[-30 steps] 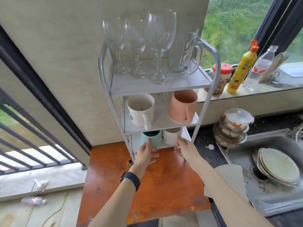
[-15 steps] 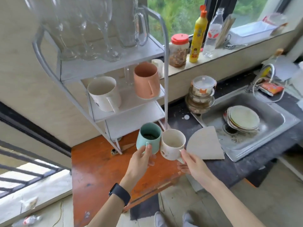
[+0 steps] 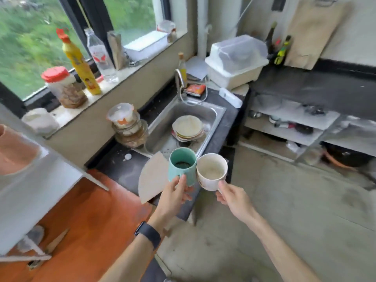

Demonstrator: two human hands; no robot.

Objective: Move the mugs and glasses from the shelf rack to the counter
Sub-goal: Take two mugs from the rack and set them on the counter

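While both mugs were on the rack's bottom shelf a second ago, they are now off it and in the air, so this pair is mid-carry.

Teal mug (image 3: 181, 166): held upright in the left hand (image 3: 173, 197) over the dark counter's front edge; thumb laid along its side, other fingers curled round behind; something dark sits inside, though blur makes it hard to say what.

White mug (image 3: 211, 171): in the right hand (image 3: 234, 197), fingers pinching low by the handle side; its rim touches the teal mug's.

Shelf rack (image 3: 24, 192): has slid to the far left of view; a pink mug (image 3: 14, 151) is still on it, so the job looks only partly done.

Counter (image 3: 122, 169): dark stone, cramped; a pale fan-shaped board (image 3: 152, 176) overhangs its edge, stacked bowls (image 3: 130, 129) beside a sink (image 3: 211, 110) holding plates.

Second counter (image 3: 317, 88): further right past the sink, mostly bare, likely the roomier landing spot.

Room: window sill with bottles and a jar, concrete floor, orange table (image 3: 85, 226) under the rack.
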